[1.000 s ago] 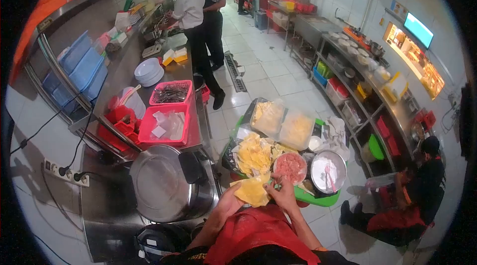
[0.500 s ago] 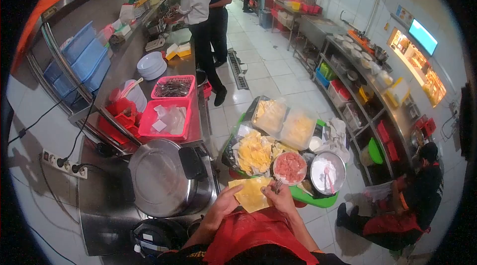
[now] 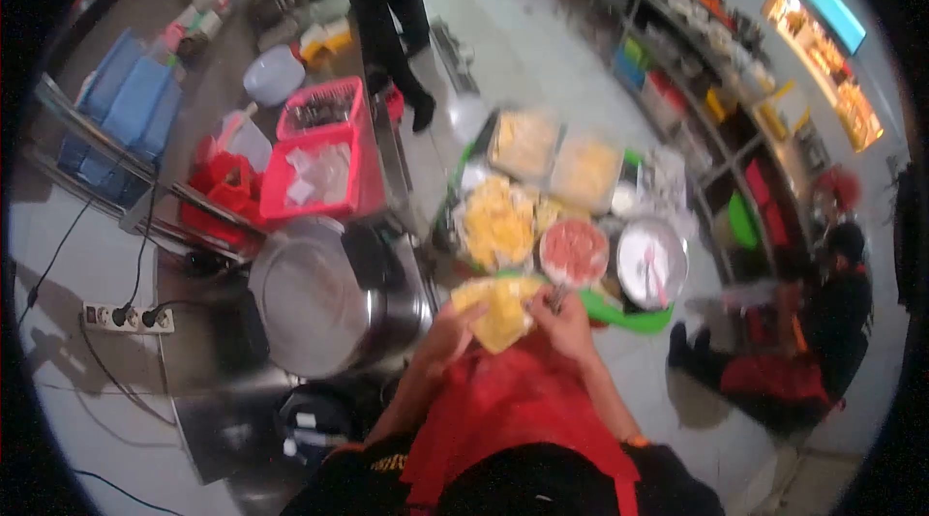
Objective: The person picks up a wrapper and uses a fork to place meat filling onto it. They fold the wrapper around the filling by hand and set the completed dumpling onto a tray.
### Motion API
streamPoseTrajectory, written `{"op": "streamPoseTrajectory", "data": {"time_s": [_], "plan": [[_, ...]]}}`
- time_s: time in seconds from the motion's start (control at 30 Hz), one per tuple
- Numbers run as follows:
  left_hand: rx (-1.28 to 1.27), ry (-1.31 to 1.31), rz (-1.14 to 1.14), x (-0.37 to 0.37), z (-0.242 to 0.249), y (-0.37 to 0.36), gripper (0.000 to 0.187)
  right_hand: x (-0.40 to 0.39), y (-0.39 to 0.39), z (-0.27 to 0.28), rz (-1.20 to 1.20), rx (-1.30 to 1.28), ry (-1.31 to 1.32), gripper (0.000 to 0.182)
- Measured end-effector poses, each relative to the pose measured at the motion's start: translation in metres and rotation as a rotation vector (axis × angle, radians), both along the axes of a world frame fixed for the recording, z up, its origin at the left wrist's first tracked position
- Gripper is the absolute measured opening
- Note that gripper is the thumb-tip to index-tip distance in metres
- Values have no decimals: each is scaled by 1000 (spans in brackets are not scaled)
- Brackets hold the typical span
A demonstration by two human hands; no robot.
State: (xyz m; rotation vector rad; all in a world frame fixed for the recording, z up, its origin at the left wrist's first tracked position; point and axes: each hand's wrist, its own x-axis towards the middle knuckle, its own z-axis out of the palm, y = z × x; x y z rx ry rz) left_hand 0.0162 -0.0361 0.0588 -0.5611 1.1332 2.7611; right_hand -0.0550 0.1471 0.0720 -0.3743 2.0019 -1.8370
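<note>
A yellow square dough wrapper (image 3: pixel 501 315) is held up in front of my red apron, its middle creased. My left hand (image 3: pixel 451 336) is closed on its left edge. My right hand (image 3: pixel 565 324) pinches its right edge; a small metal fork, blurred, pokes out by those fingers. Just beyond my hands are a bowl of pink minced meat (image 3: pixel 574 251) and a heap of yellow wrappers (image 3: pixel 497 224). A metal bowl of white powder (image 3: pixel 650 263) with a pink spoon stands to the right. Two clear containers (image 3: pixel 586 174) of yellow pieces sit behind.
A large lidded pot (image 3: pixel 308 298) stands on the steel counter at left, near pink baskets (image 3: pixel 312 176). Steel shelving (image 3: pixel 721 163) runs along the right. One person (image 3: pixel 803 342) crouches at lower right; another (image 3: pixel 392 13) stands at the left counter.
The wrapper has gone from flat to creased between my hands. My view has tilted down, so the surroundings sit higher in the picture. My hands stay near the meat bowl.
</note>
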Motion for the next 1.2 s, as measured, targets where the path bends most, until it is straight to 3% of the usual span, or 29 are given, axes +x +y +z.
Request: {"op": "streamPoseTrajectory", "data": {"time_s": [0.1, 0.2, 0.23, 0.33, 0.4, 0.43, 0.53, 0.57, 0.63, 0.67, 0.7, 0.73, 0.8, 0.87, 0.93, 1.07, 1.13, 1.2], "plan": [[45, -34, -126, 14, -13, 0, 39, 10, 3, 5, -17, -33, -118, 16], [0, 169, 6, 3, -19, 9, 44, 8, -1, -7, -93, -138, -40, 17], [4, 83, -25, 0, -5, 9, 46, 3, 4, -26, 4, -180, -109, 15], [-34, -131, -124, 4, 21, 6, 48, 7, -1, 15, -5, -195, -237, 11], [-314, -31, -202, 15, 30, 2, 43, 11, 4, 9, 39, -215, -215, 10], [-467, 123, -189, 14, -4, -5, 42, 7, 4, 10, 54, -185, -170, 11], [-1397, 430, -386, 5, -2, -20, 42, 7, 3, 17, 81, -209, -175, 13], [-1737, 296, -596, 8, -6, -19, 43, 9, 1, 32, 107, -228, -158, 14], [-1993, -58, -1342, -22, 48, -9, 48, 12, -8, 42, 66, -290, -147, 17], [-1985, -54, -1355, -17, 24, -9, 48, 10, -4, 41, 58, -287, -155, 17], [-1575, 138, -733, -9, -18, -12, 49, 6, 2, 38, 111, -139, -73, 16], [-1433, 190, -535, -5, -26, -15, 50, 4, 4, 35, 167, 10, 5, 16], [-1136, 359, -186, 1, -31, -19, 51, 3, 3, 33, 125, 12, -27, 14], [-1674, 280, -276, -1, -23, -13, 41, -1, 7, 41, 45, 20, 36, 14], [-1934, 213, -331, -1, -1, -6, 37, -5, 12, 43, 54, 46, 24, 15], [-1964, 189, -337, -6, 11, -7, 35, -11, 14, 50, 80, 106, 127, 15], [-87, 252, 93, -17, 14, 1, 39, -12, 9, 65, 123, 162, 174, 16], [-101, 167, 129, -9, -8, -4, 42, -13, 4, 82, 204, 242, 146, 15]]}}
